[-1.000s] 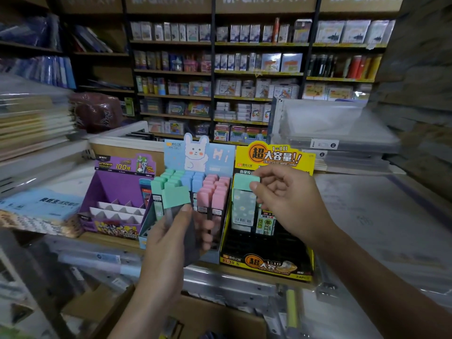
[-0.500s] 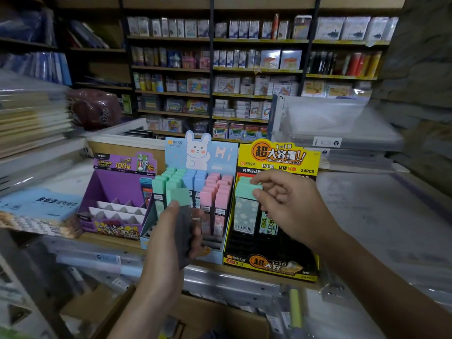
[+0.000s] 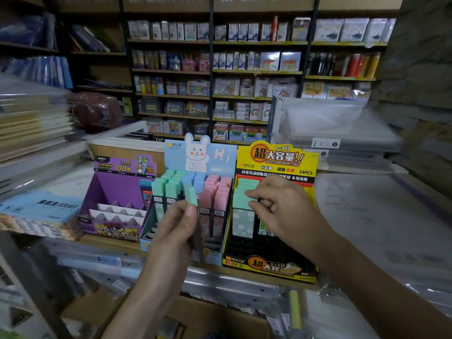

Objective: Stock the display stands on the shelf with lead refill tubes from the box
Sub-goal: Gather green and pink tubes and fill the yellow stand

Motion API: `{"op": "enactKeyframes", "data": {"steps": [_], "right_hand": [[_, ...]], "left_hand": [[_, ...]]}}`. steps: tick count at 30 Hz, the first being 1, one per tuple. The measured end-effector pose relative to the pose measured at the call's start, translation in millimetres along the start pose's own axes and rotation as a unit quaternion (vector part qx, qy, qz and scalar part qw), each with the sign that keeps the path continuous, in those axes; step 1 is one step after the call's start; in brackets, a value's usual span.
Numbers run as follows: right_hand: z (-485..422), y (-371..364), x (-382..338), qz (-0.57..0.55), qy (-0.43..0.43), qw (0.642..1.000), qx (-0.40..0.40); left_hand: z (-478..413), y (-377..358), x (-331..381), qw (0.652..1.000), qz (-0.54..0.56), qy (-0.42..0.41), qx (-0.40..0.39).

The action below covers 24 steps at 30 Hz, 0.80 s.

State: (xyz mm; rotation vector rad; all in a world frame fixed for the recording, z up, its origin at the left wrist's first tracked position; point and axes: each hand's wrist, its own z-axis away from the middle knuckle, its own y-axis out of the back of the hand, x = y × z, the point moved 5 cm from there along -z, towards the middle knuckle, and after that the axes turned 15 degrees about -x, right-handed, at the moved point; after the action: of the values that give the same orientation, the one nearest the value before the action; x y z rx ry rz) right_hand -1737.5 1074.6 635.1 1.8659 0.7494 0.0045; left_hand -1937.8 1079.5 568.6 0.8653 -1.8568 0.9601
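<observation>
The right hand (image 3: 278,206) pinches a green-topped tube (image 3: 241,201), likely to slot it into the yellow stand (image 3: 276,157), while the left hand (image 3: 176,231) curls round a spare tube (image 3: 190,195) (ready to go next).

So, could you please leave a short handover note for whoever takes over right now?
Left hand: holds a green-capped tube upright in front of the blue bunny stand.
Right hand: pinches a second tube in the yellow stand.
Done: the yellow stand's back rows hold tubes.
Left: its front slots look empty. Seat both tubes, then fetch more from the box.
</observation>
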Motion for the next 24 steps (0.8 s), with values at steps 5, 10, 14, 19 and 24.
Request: {"op": "enactKeyframes", "data": {"steps": [5,10,14,19,24], "right_hand": [[2,2,-3,0.01,-0.001,1.0,-0.019],[5,5,-6,0.011,0.001,1.0,-0.028],[14,21,-5,-0.02,-0.006,0.999,0.027],[40,56,14,0.018,-0.052,0.994,0.091],[76,81,44,0.044,-0.122,0.988,0.089]], "left_hand": [[-4,-5,1,0.998,-0.024,-0.048,-0.017],[-10,-11,0,0.997,-0.05,-0.049,-0.025],[-12,-18,3,0.998,-0.045,-0.043,-0.012],[-14,-21,3,0.992,-0.109,-0.056,-0.007],[-15,-25,4,0.983,-0.168,-0.07,0.022]]}}
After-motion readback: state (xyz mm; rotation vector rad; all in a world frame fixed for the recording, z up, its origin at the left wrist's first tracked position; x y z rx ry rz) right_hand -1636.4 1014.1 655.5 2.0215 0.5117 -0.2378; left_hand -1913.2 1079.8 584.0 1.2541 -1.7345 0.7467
